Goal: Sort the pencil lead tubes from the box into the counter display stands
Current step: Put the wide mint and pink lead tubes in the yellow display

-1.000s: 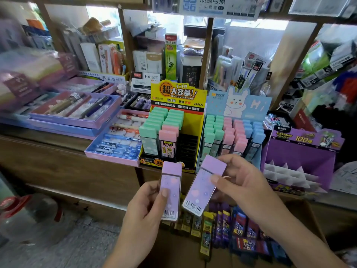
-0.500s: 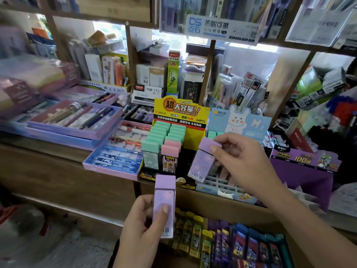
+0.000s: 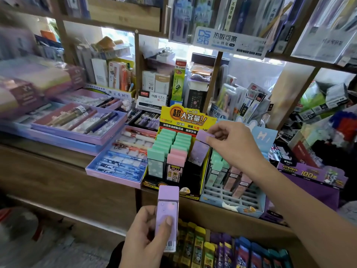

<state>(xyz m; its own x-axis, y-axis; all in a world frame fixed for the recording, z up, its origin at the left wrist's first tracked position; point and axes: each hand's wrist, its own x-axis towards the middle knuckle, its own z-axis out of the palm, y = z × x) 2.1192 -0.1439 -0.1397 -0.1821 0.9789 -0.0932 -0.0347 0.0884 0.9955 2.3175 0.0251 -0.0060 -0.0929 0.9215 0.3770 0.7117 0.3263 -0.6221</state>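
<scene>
A person's right hand [image 3: 233,144] pinches a flat, rectangular purple lead tube [image 3: 201,151] by its matte lilac cap, thumb and forefinger closed on it. The tube hangs tilted over the right-hand column of the yellow display stand [image 3: 185,120] on the wooden counter [image 3: 58,161]. The tube's lower end reaches the stand's dark tray just beside the pink-capped tubes [image 3: 176,158]; whether it sits in a slot cannot be told.

The left hand [image 3: 146,240] grips a second purple tube [image 3: 167,211] upright in front of the counter's edge, thumb pressed flat on its glossy, translucent face. A barcode label shows at its foot.

Green-capped tubes [image 3: 166,144] stand in stepped rows down the stand's left and middle columns, while the right column and the tray's front right show dark, open room. Just to the right, a blue display stand [image 3: 231,202] offers a pale grid of open square slots at its front, with green and pink tubes standing further back. Its printed header card is partly hidden behind the right hand.

Below the counter's edge, packed rows of yellow, purple and blue tubes [image 3: 200,242] are cut off by the bottom of the frame. Shallow card pen trays [image 3: 81,122] lie along the counter at left. A purple stand [image 3: 309,176] at far right is partly covered by the right forearm. The shelves at the far left are blurred.
</scene>
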